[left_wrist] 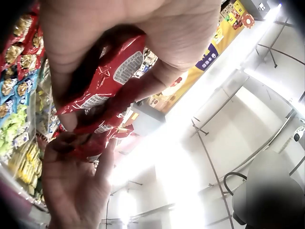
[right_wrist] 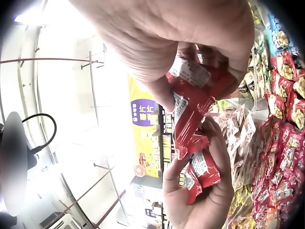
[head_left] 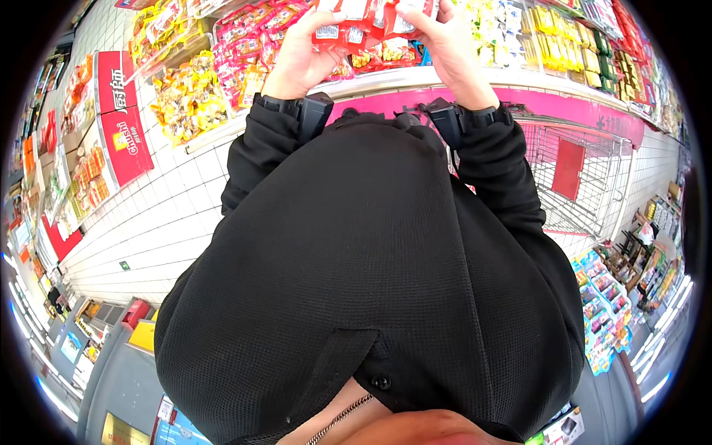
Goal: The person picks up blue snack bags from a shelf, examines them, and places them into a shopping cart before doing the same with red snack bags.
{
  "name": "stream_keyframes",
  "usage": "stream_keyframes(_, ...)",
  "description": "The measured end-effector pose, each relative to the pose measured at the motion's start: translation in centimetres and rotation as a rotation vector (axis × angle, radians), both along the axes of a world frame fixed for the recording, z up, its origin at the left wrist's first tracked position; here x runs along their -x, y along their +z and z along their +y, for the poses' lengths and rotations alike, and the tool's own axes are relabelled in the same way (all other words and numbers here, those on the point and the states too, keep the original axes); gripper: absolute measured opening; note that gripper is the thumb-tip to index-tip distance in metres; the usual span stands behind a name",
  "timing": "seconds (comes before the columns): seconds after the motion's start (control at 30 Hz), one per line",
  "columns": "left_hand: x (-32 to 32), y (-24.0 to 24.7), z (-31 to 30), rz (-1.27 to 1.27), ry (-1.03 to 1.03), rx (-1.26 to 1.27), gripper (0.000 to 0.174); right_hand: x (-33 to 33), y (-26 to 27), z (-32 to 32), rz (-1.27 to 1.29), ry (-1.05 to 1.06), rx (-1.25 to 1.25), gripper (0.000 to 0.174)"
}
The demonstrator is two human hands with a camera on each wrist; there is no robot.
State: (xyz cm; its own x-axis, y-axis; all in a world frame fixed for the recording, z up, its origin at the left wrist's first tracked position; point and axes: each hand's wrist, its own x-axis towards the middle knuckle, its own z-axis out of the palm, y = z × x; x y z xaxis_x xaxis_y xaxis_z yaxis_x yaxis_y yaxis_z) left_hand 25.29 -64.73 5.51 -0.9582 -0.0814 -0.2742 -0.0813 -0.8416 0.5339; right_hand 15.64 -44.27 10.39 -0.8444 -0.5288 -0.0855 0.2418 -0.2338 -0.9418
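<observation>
Several red snack packets [head_left: 354, 33] look light, soft and slippery to me, so left hand [head_left: 293, 55] and right hand [head_left: 449, 44], both grips clamped on them, pinch near the edges.

The head camera looks steeply down over the person's black jacket [head_left: 356, 259], so the left hand [head_left: 297, 55] and right hand [head_left: 452, 48] sit far off at the frame's top edge, against the snack shelf [head_left: 415, 78]. Each wrist camera sits very close beneath its own palm and faces up toward the ceiling [left_wrist: 267, 119]. All three views share the red packets [head_left: 363, 30] between the hands, and each wrist view also catches the opposite hand.
</observation>
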Motion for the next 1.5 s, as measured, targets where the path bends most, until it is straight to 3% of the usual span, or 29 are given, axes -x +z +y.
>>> stream_keyframes(0.07, 0.1, -1.4, -1.2, -0.013, 0.013, -0.008, 0.038, 0.2, 1.1, -0.1, -0.070, 0.016, 0.002, 0.046)
stream_keyframes(0.2, -0.1, 1.8, 0.0, 0.104, -0.099, -0.076, 0.042, 0.0, 1.9, -0.2, -0.018, 0.010, 0.001, 0.048)
stream_keyframes(0.37, 0.3, 0.2, -1.0, 0.132, -0.141, -0.073, 0.043, 0.8, -0.6, -1.0, -0.043, 0.081, 0.058, 0.041)
stream_keyframes(0.47, 0.9, -2.4, -2.0, 0.059, -0.111, 0.117, 0.046, 0.9, -0.8, -0.7, -0.015, 0.124, -0.095, 0.037)
stream_keyframes(0.57, 2.1, 1.2, 1.3, 0.207, -0.121, 0.290, 0.054, 1.6, -0.4, 0.1, -0.050, 0.257, -0.157, 0.037)
stream_keyframes(0.63, 3.0, 2.6, 2.7, 0.020, -0.273, 0.254, 0.082, 3.6, -9.8, -3.1, 0.195, -0.035, -0.069, 0.034)
stream_keyframes(0.73, 7.6, -3.6, 4.5, 0.055, -0.076, 0.327, 0.092, 5.3, -14.1, -2.6, -0.192, -0.095, -0.044, 0.031)
stream_keyframes(0.77, 7.8, -3.7, 4.7, 0.051, -0.091, 0.340, 0.097, 5.9, -14.4, -2.7, -0.288, -0.071, 0.011, 0.030)
stream_keyframes(0.8, 8.2, -4.0, 4.0, -0.084, -0.154, 0.524, 0.086, 6.2, -14.9, -3.1, -0.379, -0.066, 0.038, 0.030)
stream_keyframes(0.87, 8.2, -5.3, 4.3, -0.106, -0.140, 0.453, 0.068, 7.7, -15.4, -1.9, -0.711, 0.069, 0.067, 0.028)
stream_keyframes(0.97, 8.3, -8.1, 4.5, -0.221, -0.187, 0.527, 0.054, 7.4, -18.5, -0.9, -0.815, 0.094, -0.042, 0.038)
stream_keyframes(1.0, 10.2, -16.3, 5.2, -0.013, 0.060, 0.484, 0.050, 7.6, -19.0, -0.8, -0.845, 0.107, -0.078, 0.047)
stream_keyframes(1.07, 10.2, -17.2, 5.0, 0.021, -0.033, 0.613, 0.041, 6.8, -17.3, -1.0, -0.770, 0.185, -0.117, 0.040)
stream_keyframes(1.1, 9.7, -17.7, 4.3, -0.152, -0.026, 1.042, 0.063, 7.4, -18.9, -0.6, -0.731, 0.261, -0.096, 0.036)
stream_keyframes(1.13, 9.4, -17.1, 3.9, -0.228, -0.081, 1.163, 0.072, 7.9, -19.7, -0.3, -0.692, 0.338, -0.077, 0.032)
stream_keyframes(1.2, 8.7, -17.5, 3.9, -0.152, -0.010, 1.600, 0.078, 7.3, -20.3, 0.7, -0.554, 0.258, -0.163, 0.026)
stream_keyframes(1.33, 6.8, -16.1, 5.1, -0.214, -0.091, 1.745, 0.086, 6.9, -19.0, 2.0, -0.502, 0.036, -0.309, 0.017)
stream_keyframes(1.47, 6.4, -17.9, 5.6, -0.104, -0.124, 1.641, 0.081, 6.7, -21.1, 2.8, -0.336, 0.128, -0.523, 0.035)
stream_keyframes(1.5, 6.5, -17.9, 5.7, -0.082, -0.153, 1.585, 0.079, 7.3, -23.9, 3.2, -0.112, 0.148, -0.666, 0.050)
